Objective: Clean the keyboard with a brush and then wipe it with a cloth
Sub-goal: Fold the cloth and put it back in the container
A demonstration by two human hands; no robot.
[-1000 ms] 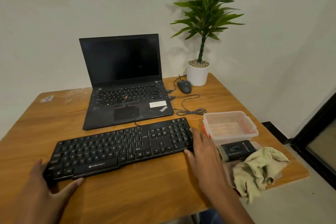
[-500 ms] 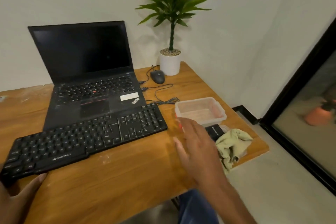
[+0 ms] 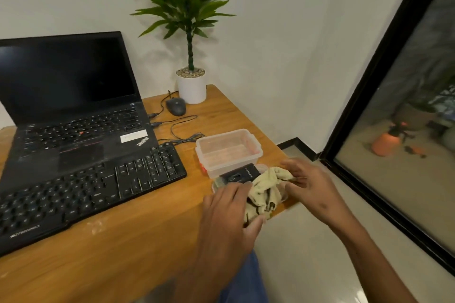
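Two hands work at the right end of the bench (image 3: 128, 241), well right of the keyboard (image 3: 86, 187) they are meant to clean. That black keyboard lies at the far left, its long axis running along the bench and tilted up toward the right, just in front of an open laptop (image 3: 73, 115). Moving right, a clear plastic tub (image 3: 229, 150) stands just past the keyboard's end; nothing can be made out inside it. Just in front of the tub lies a black brush (image 3: 240, 174), bristle end toward the keyboard, partly on what looks like a clear lid. The left hand (image 3: 226, 206) rests with loosely bent fingers at the brush's near end and touches the crumpled beige cloth (image 3: 267, 192); whether it grips either I cannot tell. The right hand (image 3: 307, 184), fingers curled, meets the cloth's far side, seemingly pinching it. The left hand is nearer the brush, which by my judgement must be freed first.
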